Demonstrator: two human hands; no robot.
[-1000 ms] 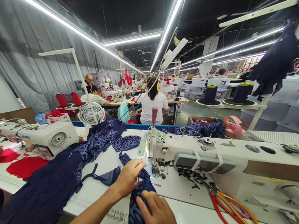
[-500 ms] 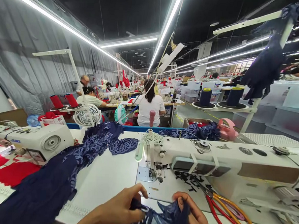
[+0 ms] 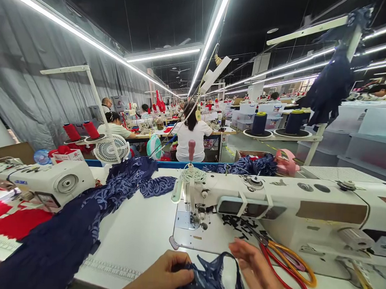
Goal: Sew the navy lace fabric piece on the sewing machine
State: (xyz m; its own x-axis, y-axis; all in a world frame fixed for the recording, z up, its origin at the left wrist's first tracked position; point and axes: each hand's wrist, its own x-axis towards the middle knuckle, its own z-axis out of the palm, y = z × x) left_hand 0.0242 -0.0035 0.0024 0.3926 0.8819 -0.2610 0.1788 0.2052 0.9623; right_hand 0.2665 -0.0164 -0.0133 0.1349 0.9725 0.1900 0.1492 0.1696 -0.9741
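Observation:
My left hand (image 3: 167, 276) is closed, thumb and fingers pinching a navy patterned fabric piece (image 3: 209, 278) at the lower middle. A thin dark edge of the piece curves up into a loop toward my right hand (image 3: 259, 273). That hand is beside the loop, fingers stretched out and slightly apart, with nothing seen in its grip. Just ahead of both hands stands a white sewing machine (image 3: 287, 200), its needle area and metal plate (image 3: 186, 220) at its left end. Scissors (image 3: 287, 263) with red and orange handles lie right of my right hand.
Small black scraps (image 3: 234, 223) lie under the machine arm. A long heap of navy fabric (image 3: 63, 228) runs down the left of the white table (image 3: 125, 236). Behind are a second machine (image 3: 56, 179), thread cones (image 3: 259, 124) and a seated co-worker (image 3: 191, 138) in white.
My right hand has let go of the fabric and moved right, its fingers straightening. My left hand has closed into a pinch on the piece, whose edge now forms a loop.

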